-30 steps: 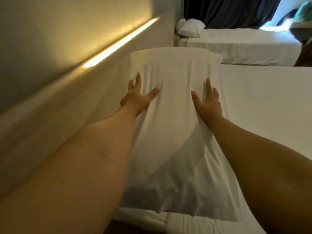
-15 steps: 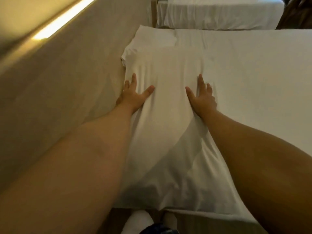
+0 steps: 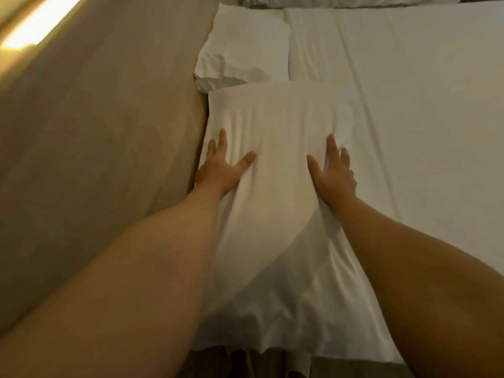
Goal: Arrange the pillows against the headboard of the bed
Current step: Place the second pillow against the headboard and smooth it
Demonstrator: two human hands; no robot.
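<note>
white cotton everywhere. near pillow (image 3: 272,186) lies flat on the bed (image 3: 422,132), long edge touching the headboard (image 3: 109,132) at 9 o'clock. left hand (image 3: 218,170) and right hand (image 3: 334,173) press down on it, fingers spread wide and flat, gripping nothing, looks like smoothing it and nudging it snug to the board. second pillow (image 3: 242,50) sits at 12 o'clock, just touching the first, crumpled at its near edge. nothing really blocks it, though that one probably needs straightening too.

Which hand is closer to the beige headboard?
The left. The left hand presses the near pillow at its edge right beside the headboard; the right hand presses the same pillow's far side, toward the sheet.
</note>
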